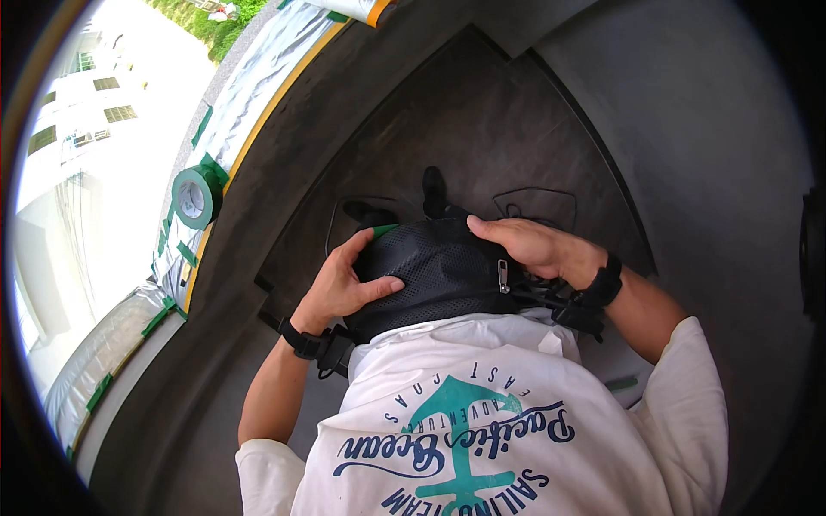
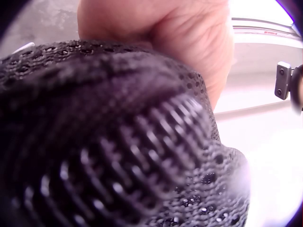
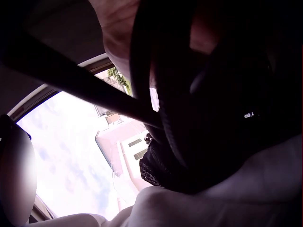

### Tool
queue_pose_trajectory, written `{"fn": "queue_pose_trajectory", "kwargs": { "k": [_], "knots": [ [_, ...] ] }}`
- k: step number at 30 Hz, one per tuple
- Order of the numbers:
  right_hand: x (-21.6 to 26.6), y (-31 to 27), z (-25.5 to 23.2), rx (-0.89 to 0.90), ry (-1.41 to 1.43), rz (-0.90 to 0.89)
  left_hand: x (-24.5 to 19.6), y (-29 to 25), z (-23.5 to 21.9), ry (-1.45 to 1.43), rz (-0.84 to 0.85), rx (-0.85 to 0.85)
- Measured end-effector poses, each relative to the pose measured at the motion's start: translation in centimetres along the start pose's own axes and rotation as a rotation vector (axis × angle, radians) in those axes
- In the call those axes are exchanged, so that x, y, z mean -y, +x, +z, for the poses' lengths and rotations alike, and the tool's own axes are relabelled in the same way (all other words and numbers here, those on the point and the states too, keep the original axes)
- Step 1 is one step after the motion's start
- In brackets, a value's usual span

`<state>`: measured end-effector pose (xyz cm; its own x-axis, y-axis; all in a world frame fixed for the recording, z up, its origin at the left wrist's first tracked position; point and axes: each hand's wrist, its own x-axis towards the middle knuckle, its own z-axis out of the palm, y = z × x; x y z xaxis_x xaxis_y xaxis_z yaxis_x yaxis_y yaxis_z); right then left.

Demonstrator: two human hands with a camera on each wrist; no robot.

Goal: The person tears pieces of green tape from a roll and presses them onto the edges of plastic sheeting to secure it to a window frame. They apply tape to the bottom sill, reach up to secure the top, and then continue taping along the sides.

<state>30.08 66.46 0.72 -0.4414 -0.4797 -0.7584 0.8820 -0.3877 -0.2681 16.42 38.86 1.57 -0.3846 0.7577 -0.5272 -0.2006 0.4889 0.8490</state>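
A black mesh waist bag [image 1: 430, 268] lies against the person's lap, a silver zipper pull [image 1: 502, 276] near its right end. The left hand [image 1: 334, 288] grips the bag's left side, its thumb laid over the mesh. Beside those fingertips shows a bit of green [image 1: 385, 230]. The right hand [image 1: 535, 246] holds the upper right edge with its thumb on top; its other fingers are largely hidden. Up close in the left wrist view, zipper teeth [image 2: 135, 156] cross the bag below the left palm [image 2: 189, 42]. The right wrist view is mostly dark, with a black strap [image 3: 90, 87] crossing it.
A roll of green tape [image 1: 196, 198] sits at the left on a ledge covered with silver sheeting [image 1: 258, 77]. Curved grey walls [image 1: 688, 146] surround the person. Thin black cables [image 1: 551, 191] lie on the dark floor [image 1: 465, 112] near the feet.
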Motion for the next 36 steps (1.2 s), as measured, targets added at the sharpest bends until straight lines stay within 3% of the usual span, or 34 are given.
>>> {"fn": "queue_pose_trajectory", "kwargs": {
  "k": [6,11,14,17,22,25,27,31,33,36],
  "knots": [
    [0.2,1.0,-0.2,-0.05,0.179,0.108,1.5,0.8,-0.4,0.121,-0.014,-0.01],
    [-0.4,2.5,-1.0,-0.144,0.172,0.168,3.9,1.6,-0.5,0.04,-0.41,0.075],
    [-0.6,3.4,-1.3,-0.122,0.169,0.233,5.6,1.3,-1.6,-0.121,-0.373,0.19],
    [-1.6,5.1,-2.4,-0.069,0.193,0.251,5.1,0.4,-2.2,0.022,-0.367,0.308],
    [-1.1,5.1,-2.5,-0.071,0.158,0.219,3.1,0.7,-2.0,0.087,-0.418,0.191],
    [1.0,2.4,-1.3,-0.088,0.161,0.211,1.9,1.5,-2.1,-0.037,-0.364,0.225],
    [2.4,1.2,-0.3,-0.085,0.142,0.189,-0.4,1.4,-2.5,0.049,-0.199,0.203],
    [2.8,0.3,2.1,-0.107,0.028,0.14,-3.6,-0.3,-4.2,0.184,-0.174,0.154],
    [3.3,0.3,3.7,-0.167,-0.156,0.204,-4.2,-1.9,-5.3,0.065,-0.355,0.25],
    [2.9,0.0,3.4,-0.132,-0.131,0.181,-3.8,-2.3,-5.3,0.111,-0.265,0.205]
  ]
}}
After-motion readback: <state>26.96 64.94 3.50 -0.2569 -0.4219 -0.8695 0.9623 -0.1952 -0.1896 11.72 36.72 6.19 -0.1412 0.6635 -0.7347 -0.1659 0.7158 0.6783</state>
